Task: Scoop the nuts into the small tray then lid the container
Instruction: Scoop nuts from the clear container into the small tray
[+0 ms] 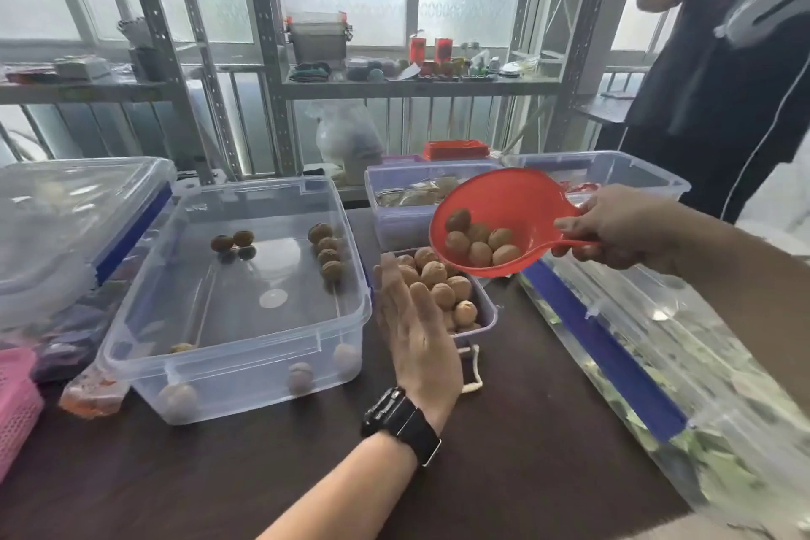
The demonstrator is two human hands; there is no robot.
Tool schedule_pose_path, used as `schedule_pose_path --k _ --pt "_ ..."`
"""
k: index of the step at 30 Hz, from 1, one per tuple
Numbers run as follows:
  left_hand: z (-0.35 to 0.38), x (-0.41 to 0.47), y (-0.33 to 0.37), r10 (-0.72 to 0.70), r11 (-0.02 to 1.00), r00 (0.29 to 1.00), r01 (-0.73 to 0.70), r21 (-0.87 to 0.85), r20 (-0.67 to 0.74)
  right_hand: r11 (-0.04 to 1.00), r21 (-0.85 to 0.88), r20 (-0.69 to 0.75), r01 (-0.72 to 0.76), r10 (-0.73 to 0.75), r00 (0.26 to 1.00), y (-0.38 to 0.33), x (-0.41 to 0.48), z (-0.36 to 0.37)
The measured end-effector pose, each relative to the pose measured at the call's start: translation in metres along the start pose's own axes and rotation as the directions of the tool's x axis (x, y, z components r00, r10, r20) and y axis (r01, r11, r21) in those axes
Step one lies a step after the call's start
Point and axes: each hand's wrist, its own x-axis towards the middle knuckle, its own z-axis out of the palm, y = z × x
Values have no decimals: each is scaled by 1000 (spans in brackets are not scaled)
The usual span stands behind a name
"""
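My right hand (613, 228) grips the handle of a red scoop (513, 206) that carries several walnuts and hangs just above the far right of the small purple tray (488, 311). That tray is heaped with walnuts (442, 289). My left hand (416, 329), flat with fingers apart, stands upright against the tray's left side and holds nothing. A clear plastic container (236, 298) at the left has several walnuts scattered inside. Its clear lid with blue clips (613, 346) lies to the right of the tray.
A lidded clear box (65, 210) sits at far left, with a pink basket (15, 399) at the edge. Behind the tray stands a purple box (407, 197) of packets. A person in dark clothes (723, 79) stands at the back right. Metal shelving lines the back.
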Motion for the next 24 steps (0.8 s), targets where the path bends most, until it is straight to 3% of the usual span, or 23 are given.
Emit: schedule_pose_path --k 7,14,24 --pt "11 -4 2 9 990 996 4 -144 90 998 -57 -51 -8 5 999 2 7 9" --pt "12 39 -5 -175 950 984 174 -261 19 998 -59 -57 15 -18 998 0 16 14" --pt "17 56 -13 -149 946 988 152 -287 31 989 -69 -150 127 -136 979 12 31 25"
